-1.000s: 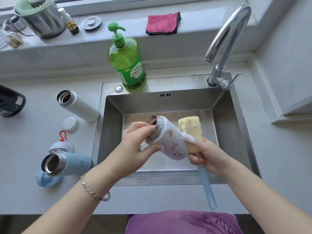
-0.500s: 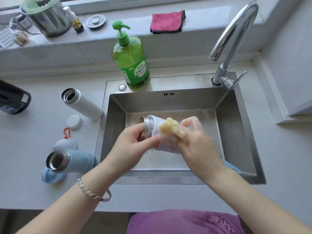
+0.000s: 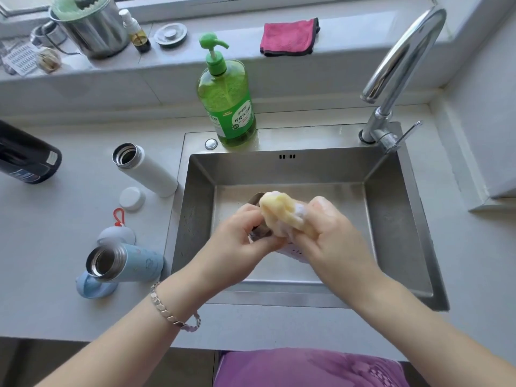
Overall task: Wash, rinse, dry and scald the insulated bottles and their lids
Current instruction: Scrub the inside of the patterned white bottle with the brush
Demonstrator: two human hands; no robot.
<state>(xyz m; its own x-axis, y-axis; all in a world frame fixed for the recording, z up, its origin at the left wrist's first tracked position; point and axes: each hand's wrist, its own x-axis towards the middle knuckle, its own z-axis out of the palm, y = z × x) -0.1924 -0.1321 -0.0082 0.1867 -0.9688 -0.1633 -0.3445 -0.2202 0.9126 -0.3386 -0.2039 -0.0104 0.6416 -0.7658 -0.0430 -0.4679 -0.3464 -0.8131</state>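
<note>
A patterned insulated bottle point(image 3: 294, 250) is held over the basin of a stainless-steel sink point(image 3: 402, 219), clear of its floor and largely hidden by the two hands working on it. The left hand point(image 3: 237, 241) curls round the bottle at its steel mouth. The right hand point(image 3: 332, 241) clamps a soapy yellow sponge point(image 3: 282, 210) against the bottle's side, fingers wrapped over it. A metal bracelet point(image 3: 170, 311) circles the left wrist.

Left of the sink, on a pale grey countertop point(image 3: 42, 233), a white bottle point(image 3: 145, 170) has its mouth open, with a white lid point(image 3: 132, 198) just beside it. Nearer the camera is a blue bottle point(image 3: 125, 262), also open, bare steel showing inside. A blue lid point(image 3: 92, 287) lies against it, and a pale lid with a red loop point(image 3: 117, 236) lies just behind. What either bottle holds cannot be told. A dark bottle point(image 3: 25, 157) sits at the counter's far left edge.

On the sink's back ledge, a pump bottle of green dish soap point(image 3: 226, 107) is nearly full. A chrome faucet point(image 3: 402, 60) arches over the right corner.

On the windowsill above sit a folded pink cloth point(image 3: 289, 37), a metal sink plug point(image 3: 171, 34), a small dropper bottle point(image 3: 138, 32) and a steel pot point(image 3: 92, 26) with something green on top.
</note>
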